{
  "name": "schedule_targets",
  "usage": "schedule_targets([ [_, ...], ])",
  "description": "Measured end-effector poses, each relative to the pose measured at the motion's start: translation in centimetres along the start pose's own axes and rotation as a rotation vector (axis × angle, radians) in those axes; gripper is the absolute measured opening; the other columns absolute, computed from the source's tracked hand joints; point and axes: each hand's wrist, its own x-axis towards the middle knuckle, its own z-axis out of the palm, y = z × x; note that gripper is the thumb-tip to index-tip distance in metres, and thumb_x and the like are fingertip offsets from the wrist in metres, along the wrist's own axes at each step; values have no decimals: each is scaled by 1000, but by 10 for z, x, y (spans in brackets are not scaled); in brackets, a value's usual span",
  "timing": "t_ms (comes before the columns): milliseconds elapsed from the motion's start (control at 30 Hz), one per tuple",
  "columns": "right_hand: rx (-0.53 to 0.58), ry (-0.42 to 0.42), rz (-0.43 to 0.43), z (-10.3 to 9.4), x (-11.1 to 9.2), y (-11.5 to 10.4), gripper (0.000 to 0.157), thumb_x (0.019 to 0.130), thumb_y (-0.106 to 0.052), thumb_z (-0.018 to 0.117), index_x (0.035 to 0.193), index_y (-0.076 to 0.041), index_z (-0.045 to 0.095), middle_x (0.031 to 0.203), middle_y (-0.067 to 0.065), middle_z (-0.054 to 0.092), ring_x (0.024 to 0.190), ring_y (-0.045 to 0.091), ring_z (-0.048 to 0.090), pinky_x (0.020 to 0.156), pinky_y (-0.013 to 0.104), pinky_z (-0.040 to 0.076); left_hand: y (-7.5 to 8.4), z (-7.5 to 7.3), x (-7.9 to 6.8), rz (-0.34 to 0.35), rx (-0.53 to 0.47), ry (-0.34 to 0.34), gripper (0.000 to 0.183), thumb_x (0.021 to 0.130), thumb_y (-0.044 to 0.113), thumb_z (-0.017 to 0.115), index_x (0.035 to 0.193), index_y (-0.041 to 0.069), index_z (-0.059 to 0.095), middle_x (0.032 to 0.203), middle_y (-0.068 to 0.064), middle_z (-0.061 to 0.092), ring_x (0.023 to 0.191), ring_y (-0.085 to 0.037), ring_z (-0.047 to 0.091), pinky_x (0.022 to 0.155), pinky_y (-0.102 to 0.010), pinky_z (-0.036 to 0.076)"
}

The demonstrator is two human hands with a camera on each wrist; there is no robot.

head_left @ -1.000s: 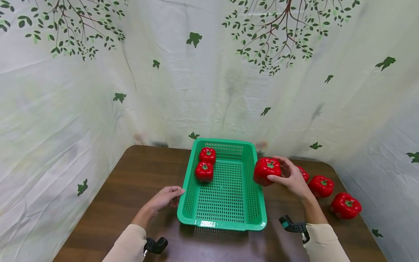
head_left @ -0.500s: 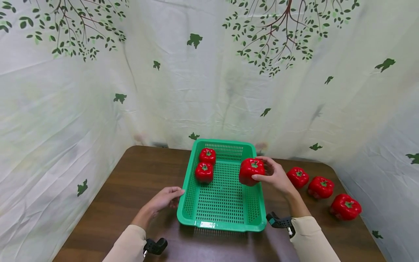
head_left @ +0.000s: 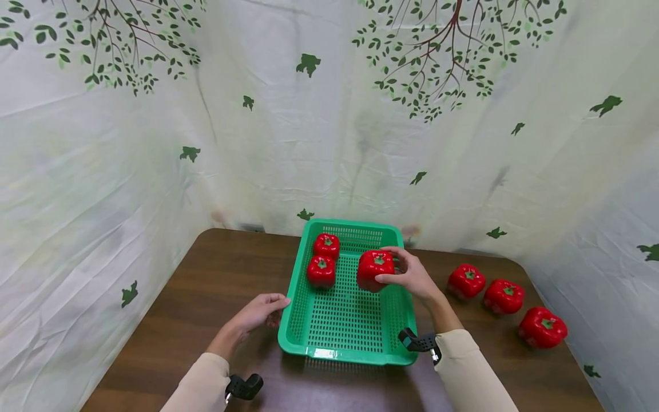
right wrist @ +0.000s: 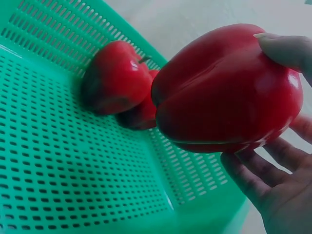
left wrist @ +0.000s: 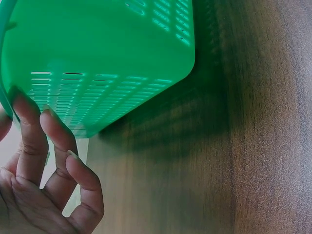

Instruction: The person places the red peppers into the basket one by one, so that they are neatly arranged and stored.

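Pinching a glossy, blocky red bell pepper with a green stem (head_left: 375, 270), the right hand (head_left: 410, 278) has its thumb on one side and its fingers on the other. That pepper is held stem up above the floor of a rectangular green plastic basket with slotted walls (head_left: 346, 326), between the middle and the right edge. The left hand (head_left: 261, 313) grips the basket's left edge, thumb and forefinger at the rim; its other fingers are bent beside the outer wall, and whether they touch it cannot be told.

Within the basket, near its far left corner, stand two more red bell peppers, one behind the other along the left edge: a farther pepper (head_left: 326, 245) and a nearer pepper (head_left: 321, 272), close together and apart from the held one.

Beneath the basket is a dark brown wood-grain table (head_left: 247, 257). Three red bell peppers (head_left: 504, 296) sit on it in a slanting row, running from near its far right corner down toward its right edge. Cream sleeves (head_left: 473, 369) and black wrist devices (head_left: 419, 341) show on both arms. Behind the table's far edge hangs a pale cloth printed with green leaves and branches (head_left: 329, 131).
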Motion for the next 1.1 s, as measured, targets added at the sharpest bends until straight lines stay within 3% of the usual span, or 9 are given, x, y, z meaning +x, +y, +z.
schedule_targets([
  [467,23,-75,40,35,17,2,61,81,-10,76,135,-4,47,130,19,52,111,33,54,81,41,54,-1,0,-1,1,3,0,39,100,33,51,107,-5,61,82,-1,61,76,-19,55,70,-34,45],
  [833,52,-134,53,61,21,2,64,79,-10,78,135,-2,47,133,17,48,116,37,50,81,42,54,-2,0,-1,7,-27,-9,38,100,29,52,107,-7,61,80,-1,63,73,-17,57,69,-33,45],
  [1100,-12,-158,66,77,18,-6,62,79,-8,78,134,-2,49,130,18,52,111,34,54,79,39,54,-2,0,-1,11,-26,-7,37,100,29,53,106,-7,61,81,0,63,72,-17,56,68,-32,45],
])
